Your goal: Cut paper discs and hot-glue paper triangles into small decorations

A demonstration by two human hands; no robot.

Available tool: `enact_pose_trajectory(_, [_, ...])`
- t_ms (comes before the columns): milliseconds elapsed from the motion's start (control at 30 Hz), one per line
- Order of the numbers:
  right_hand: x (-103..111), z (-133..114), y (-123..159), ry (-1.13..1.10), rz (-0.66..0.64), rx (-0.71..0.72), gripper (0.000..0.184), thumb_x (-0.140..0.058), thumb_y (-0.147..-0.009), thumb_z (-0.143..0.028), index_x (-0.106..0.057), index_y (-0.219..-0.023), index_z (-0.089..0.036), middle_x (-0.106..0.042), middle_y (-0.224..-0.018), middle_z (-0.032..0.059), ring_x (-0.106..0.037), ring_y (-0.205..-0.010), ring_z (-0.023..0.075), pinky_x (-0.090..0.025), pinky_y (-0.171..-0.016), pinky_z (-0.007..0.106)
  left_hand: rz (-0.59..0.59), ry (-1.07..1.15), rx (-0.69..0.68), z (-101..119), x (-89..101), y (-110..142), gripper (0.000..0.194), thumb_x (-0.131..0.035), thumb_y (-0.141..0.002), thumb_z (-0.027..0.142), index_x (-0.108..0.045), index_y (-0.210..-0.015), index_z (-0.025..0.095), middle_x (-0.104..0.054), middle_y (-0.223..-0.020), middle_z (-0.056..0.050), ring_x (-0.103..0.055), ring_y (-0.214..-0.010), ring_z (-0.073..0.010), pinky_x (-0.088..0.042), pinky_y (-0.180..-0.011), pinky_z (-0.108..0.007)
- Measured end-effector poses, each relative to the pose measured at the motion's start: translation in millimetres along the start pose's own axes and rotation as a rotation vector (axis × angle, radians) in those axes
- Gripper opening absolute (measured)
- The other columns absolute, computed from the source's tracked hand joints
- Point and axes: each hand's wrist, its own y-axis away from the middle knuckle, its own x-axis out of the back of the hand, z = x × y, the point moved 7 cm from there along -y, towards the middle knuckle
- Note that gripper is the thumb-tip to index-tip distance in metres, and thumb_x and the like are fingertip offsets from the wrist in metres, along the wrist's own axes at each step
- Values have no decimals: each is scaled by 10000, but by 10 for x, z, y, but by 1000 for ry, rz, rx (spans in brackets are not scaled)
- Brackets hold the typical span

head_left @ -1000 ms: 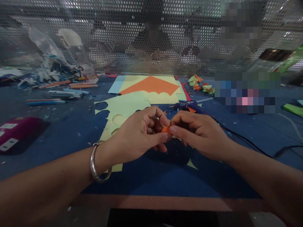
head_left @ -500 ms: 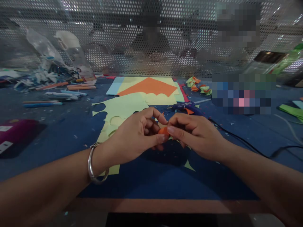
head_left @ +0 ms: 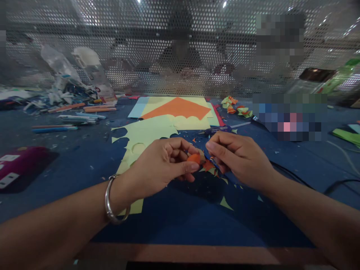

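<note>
My left hand (head_left: 165, 161) pinches a small rounded piece of orange paper (head_left: 194, 159) between thumb and fingers. Just to its right is my right hand (head_left: 239, 157), apart from the piece, with thumb and forefinger pressed together. Whatever may be between those fingertips is too small to make out. Behind the right hand lies a dark blue glue gun (head_left: 218, 130), partly hidden by it. Orange and pale green paper scraps (head_left: 208, 165) lie below and between the hands. A pale green sheet (head_left: 152, 129) with round cut-outs is partly covered by my left hand and wrist.
Farther back, an orange sheet (head_left: 177, 108) rests on yellow and blue paper. Crumpled paper flowers (head_left: 236, 107) sit to its right. Rolled paper sticks (head_left: 78, 118), a clear bottle (head_left: 97, 75) and a purple case (head_left: 22, 165) are at left. A black cable (head_left: 295, 176) runs right.
My right hand has moved off the orange piece, a little to the right, opening a gap between the hands. The orange piece stays in my left hand. The view has tilted slightly up.
</note>
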Motion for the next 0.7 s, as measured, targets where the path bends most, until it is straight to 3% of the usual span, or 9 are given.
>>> enact_pose_trajectory(233, [-50, -8, 23, -15, -22, -25, 232, -588, -950, -367, -605, -820, -176, -592, -644, -26, -524, -452, 64, -407, -433, 197, 31, 63, 37, -40, 14, -17, 233, -811, -777, 296, -636, -829, 151, -717, -657, -2, -695, -619, -111, -543, -621, -198])
enact_pose_trajectory(367, [-87, -11, 28, -49, -69, -18, 227, -589, -952, -380, -647, -884, -171, -619, -700, -16, -534, -488, 64, -445, -462, 193, 18, 56, 27, -35, 14, -13, 240, -810, -786, 309, -636, -841, 152, -728, -659, -2, -699, -628, -106, -534, -604, -181])
enact_pose_trajectory(700, [-128, -21, 43, -1, -104, 9, 220, -581, -958, -339, -663, -863, -158, -604, -679, -20, -522, -498, 63, -405, -472, 203, -4, 64, -21, 3, -20, -27, 267, -777, -810, 225, -525, -883, 174, -690, -659, 28, -696, -602, -114, -548, -575, -199])
